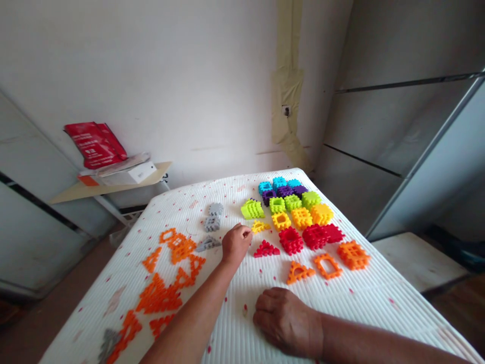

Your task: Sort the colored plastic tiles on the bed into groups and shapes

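Left arm runs straight up the middle of the table, palm mostly down, wrist pretty flat. Left hand has its fingers bunched and curled in, tips pointing right, just beside the yellow triangle tile. Can't tell if it's touching that tile or pinching anything, the tips are too hidden.

Right arm comes in low from the right side, nearly level, and the right hand is knuckles-up in a loose fist near the edge closest to the wearer. Can't see inside it, so no clue if it's got something.

The yellow triangle lies on the white quilted cover, between the lime green triangle stack and the red triangle tile. Gray triangle tiles sit left of the left hand.
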`<state>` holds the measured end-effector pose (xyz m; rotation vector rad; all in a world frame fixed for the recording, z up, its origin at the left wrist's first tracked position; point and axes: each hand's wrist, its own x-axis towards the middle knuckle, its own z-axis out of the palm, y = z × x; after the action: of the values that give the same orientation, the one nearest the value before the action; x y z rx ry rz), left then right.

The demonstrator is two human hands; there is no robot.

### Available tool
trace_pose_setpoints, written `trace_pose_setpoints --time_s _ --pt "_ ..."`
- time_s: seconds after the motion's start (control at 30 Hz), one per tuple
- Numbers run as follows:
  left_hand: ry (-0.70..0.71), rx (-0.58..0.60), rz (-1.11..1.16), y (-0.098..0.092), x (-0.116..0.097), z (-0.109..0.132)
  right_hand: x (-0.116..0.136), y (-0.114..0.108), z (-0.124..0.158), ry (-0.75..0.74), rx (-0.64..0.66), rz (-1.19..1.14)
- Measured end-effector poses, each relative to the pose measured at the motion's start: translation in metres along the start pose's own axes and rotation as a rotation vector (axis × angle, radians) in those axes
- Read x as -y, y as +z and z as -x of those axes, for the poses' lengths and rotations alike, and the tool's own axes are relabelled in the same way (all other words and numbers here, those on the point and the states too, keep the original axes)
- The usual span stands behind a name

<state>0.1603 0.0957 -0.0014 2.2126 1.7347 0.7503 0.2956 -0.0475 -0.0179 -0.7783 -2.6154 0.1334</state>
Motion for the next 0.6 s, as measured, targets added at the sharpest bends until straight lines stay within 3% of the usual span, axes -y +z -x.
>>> trace_pose_setpoints --time_s 0.6 --pt "0.044 0.0 -0.085 0.012 0.006 -0.002 0.003 0.001 0.001 0.047 -0.008 -0.09"
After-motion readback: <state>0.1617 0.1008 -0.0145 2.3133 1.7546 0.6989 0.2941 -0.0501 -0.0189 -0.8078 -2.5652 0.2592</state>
